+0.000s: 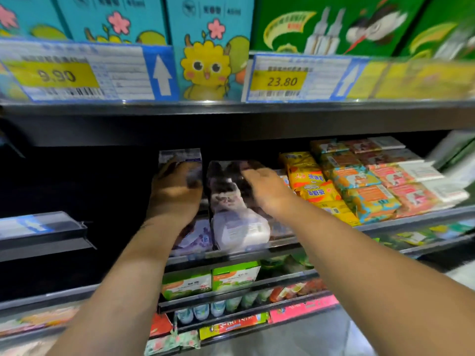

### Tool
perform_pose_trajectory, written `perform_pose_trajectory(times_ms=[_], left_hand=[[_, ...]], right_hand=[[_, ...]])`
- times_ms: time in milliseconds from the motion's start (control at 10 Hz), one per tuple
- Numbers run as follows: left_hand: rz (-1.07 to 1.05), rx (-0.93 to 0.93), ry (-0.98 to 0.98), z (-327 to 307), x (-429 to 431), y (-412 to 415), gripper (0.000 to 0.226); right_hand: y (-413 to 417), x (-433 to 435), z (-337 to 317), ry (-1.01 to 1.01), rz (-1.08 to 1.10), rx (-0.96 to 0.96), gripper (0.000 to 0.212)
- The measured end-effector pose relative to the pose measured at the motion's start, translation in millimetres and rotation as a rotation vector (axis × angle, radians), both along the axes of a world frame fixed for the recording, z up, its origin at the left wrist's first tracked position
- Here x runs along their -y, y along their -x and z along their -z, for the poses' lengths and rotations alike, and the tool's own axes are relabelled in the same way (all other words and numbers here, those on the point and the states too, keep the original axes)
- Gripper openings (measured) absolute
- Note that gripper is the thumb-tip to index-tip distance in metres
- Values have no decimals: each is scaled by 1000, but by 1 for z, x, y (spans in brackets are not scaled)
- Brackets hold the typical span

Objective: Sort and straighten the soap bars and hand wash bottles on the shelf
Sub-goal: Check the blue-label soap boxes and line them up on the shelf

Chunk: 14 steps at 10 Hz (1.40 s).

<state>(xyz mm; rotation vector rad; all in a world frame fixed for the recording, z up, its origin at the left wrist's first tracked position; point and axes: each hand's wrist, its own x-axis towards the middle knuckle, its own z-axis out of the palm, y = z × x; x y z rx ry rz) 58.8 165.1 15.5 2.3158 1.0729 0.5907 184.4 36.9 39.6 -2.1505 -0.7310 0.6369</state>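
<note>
I am seeing the left hand [174, 191] curling its fingers over the top of the left purple soap pack [181, 155], holding it at the middle of the shelf [411, 220]. The right hand [267, 188] is lying on the right purple soap pack [239, 222] just beside it. The blur is keeping me from telling whether it is gripping. Yellow soap bars [305, 177] are sitting stacked near its right.

Purple-white soap packs [239, 217]; yellow-orange soap bars [308, 181]; teal flowered boxes [208, 47]
</note>
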Motion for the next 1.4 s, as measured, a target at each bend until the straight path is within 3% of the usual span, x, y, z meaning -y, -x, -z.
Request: perform_pose_trajectory(times_ms=[100, 200, 300, 500, 600, 700, 800, 1100, 1300, 1400], left_hand=[[162, -90, -10, -18, 38, -23, 49], [265, -168, 21, -16, 66, -41, 52], [295, -401, -70, -2, 76, -46, 68], [288, -512, -99, -5, 79, -44, 76], [271, -525, -74, -3, 81, -46, 75], [262, -498, -31, 0, 81, -49, 77], [236, -427, 0, 5, 82, -50, 78], [247, -333, -106, 12, 80, -44, 73], [252, -342, -183, 16, 79, -46, 74], [233, -309, -204, 18, 79, -48, 66]], right_hand=[[-48, 29, -6, 204, -71, 308, 37], [-73, 44, -10, 308, -153, 444, 42], [-83, 46, -12, 448, -276, 442, 53], [-107, 23, 0, 641, -387, 469, 87], [-104, 9, -8, 676, -435, 338, 99], [-110, 2, -5, 716, -463, 339, 109], [-109, -2, -6, 719, -439, 461, 106], [-98, 6, -14, 632, -418, 567, 90], [-96, 28, -12, 435, -341, 675, 58], [-100, 44, -8, 220, -270, 652, 49]])
